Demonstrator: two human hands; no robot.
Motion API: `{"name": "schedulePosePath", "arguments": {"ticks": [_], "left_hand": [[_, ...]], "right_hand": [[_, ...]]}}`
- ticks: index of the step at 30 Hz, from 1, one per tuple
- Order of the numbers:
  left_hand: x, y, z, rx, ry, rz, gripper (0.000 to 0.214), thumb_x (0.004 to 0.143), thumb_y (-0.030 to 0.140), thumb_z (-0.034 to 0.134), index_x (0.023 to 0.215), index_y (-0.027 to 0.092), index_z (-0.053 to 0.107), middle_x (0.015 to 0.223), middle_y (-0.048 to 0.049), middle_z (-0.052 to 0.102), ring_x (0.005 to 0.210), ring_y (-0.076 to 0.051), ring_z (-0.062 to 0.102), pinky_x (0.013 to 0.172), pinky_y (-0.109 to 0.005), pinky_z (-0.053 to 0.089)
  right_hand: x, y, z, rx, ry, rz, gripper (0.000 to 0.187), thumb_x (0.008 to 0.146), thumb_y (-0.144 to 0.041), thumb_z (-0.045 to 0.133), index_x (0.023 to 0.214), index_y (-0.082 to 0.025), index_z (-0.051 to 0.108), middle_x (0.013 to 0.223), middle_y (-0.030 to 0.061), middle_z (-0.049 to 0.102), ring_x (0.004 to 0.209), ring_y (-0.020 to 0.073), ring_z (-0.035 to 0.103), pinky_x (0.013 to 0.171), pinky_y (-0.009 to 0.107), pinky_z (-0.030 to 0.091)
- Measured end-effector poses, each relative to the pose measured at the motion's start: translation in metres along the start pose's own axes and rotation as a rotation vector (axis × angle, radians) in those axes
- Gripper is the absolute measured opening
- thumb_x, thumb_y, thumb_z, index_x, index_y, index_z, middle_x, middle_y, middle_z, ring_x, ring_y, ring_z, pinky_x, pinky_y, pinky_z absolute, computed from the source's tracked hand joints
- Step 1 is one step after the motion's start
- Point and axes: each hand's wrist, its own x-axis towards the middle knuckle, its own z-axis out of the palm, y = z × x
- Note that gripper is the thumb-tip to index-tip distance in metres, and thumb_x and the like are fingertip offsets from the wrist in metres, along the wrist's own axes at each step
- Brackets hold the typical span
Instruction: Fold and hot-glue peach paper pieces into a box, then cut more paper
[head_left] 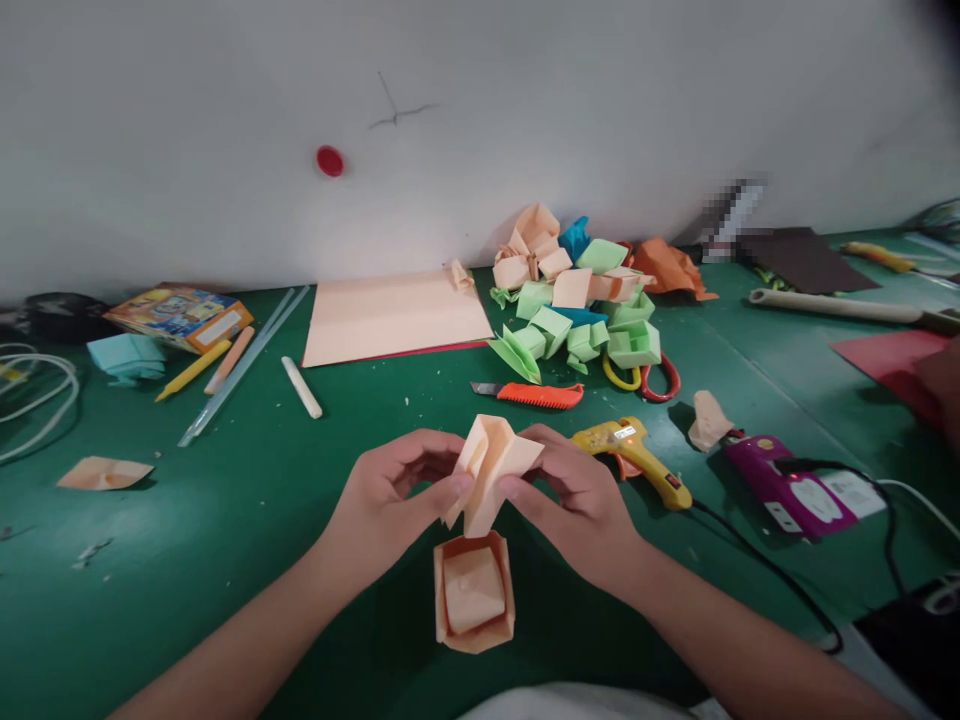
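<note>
Both hands hold one folded peach paper piece above the green table. My left hand pinches its left side with curled fingers. My right hand grips its right side, thumb pressed on the paper. Just below the hands, on the table, rests a peach paper box with a smaller folded piece inside it.
A heap of folded peach, green and blue paper shapes lies at the back. Nearby are a flat peach sheet, an orange utility knife, scissors, a yellow glue gun, a purple device and sticks.
</note>
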Motion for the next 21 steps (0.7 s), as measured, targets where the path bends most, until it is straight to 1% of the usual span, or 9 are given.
{"name": "schedulePosePath", "arguments": {"ticks": [3, 5, 9, 11, 14, 17, 21], "left_hand": [[-0.0001, -0.0005, 0.0008, 0.016, -0.054, 0.001, 0.021, 0.083, 0.033, 0.079, 0.102, 0.024, 0.080, 0.098, -0.0041, 0.080, 0.088, -0.018, 0.074, 0.080, -0.026, 0.059], [0.0010, -0.0013, 0.0015, 0.018, -0.074, -0.004, 0.020, 0.084, 0.034, 0.078, 0.100, 0.022, 0.080, 0.096, -0.0048, 0.079, 0.086, -0.018, 0.073, 0.078, -0.026, 0.057], [0.0036, -0.0022, 0.0029, 0.002, -0.022, -0.033, 0.021, 0.080, 0.037, 0.080, 0.085, 0.017, 0.077, 0.081, -0.0038, 0.073, 0.072, -0.015, 0.065, 0.066, -0.024, 0.051], [0.0043, -0.0025, 0.0037, -0.013, -0.019, -0.048, 0.023, 0.077, 0.038, 0.082, 0.078, 0.016, 0.075, 0.076, -0.0027, 0.070, 0.068, -0.014, 0.061, 0.063, -0.023, 0.049], [0.0043, -0.0020, 0.0050, -0.037, -0.036, -0.059, 0.025, 0.073, 0.037, 0.084, 0.071, 0.016, 0.072, 0.072, -0.0012, 0.066, 0.066, -0.012, 0.057, 0.062, -0.023, 0.046], [0.0037, 0.0004, 0.0063, -0.048, -0.045, -0.073, 0.026, 0.072, 0.036, 0.083, 0.065, 0.016, 0.068, 0.067, 0.0004, 0.061, 0.063, -0.011, 0.053, 0.060, -0.022, 0.043], [0.0024, 0.0044, 0.0076, 0.060, -0.024, -0.014, 0.027, 0.074, 0.035, 0.080, 0.060, 0.016, 0.066, 0.065, 0.0005, 0.058, 0.063, -0.012, 0.052, 0.059, -0.023, 0.041]], "right_hand": [[-0.0009, 0.0012, -0.0005, 0.002, 0.011, -0.020, 0.014, 0.096, -0.029, 0.065, 0.084, -0.022, 0.068, 0.090, 0.0047, 0.067, 0.080, 0.0183, 0.064, 0.068, 0.031, 0.053], [-0.0025, 0.0023, -0.0008, 0.002, 0.014, -0.028, 0.013, 0.096, -0.029, 0.065, 0.086, -0.022, 0.068, 0.091, 0.0050, 0.068, 0.081, 0.0185, 0.064, 0.068, 0.031, 0.053], [-0.0050, 0.0028, -0.0006, 0.040, 0.005, -0.042, 0.009, 0.095, -0.029, 0.067, 0.090, -0.022, 0.069, 0.094, 0.0050, 0.067, 0.081, 0.0181, 0.064, 0.070, 0.031, 0.053], [-0.0053, 0.0020, -0.0001, 0.069, -0.003, -0.045, 0.008, 0.096, -0.029, 0.067, 0.091, -0.022, 0.068, 0.095, 0.0050, 0.068, 0.080, 0.0177, 0.064, 0.069, 0.030, 0.054], [-0.0057, 0.0013, 0.0008, 0.108, -0.028, -0.056, 0.007, 0.096, -0.029, 0.065, 0.095, -0.023, 0.068, 0.097, 0.0052, 0.068, 0.083, 0.0181, 0.066, 0.070, 0.029, 0.055], [-0.0067, 0.0021, 0.0017, 0.154, -0.059, -0.043, 0.009, 0.096, -0.030, 0.065, 0.102, -0.023, 0.066, 0.101, 0.0060, 0.068, 0.087, 0.0188, 0.067, 0.074, 0.030, 0.057], [-0.0083, 0.0038, 0.0034, 0.203, -0.064, -0.031, 0.008, 0.095, -0.030, 0.066, 0.101, -0.023, 0.065, 0.100, 0.0052, 0.067, 0.088, 0.0189, 0.067, 0.076, 0.030, 0.058]]}}
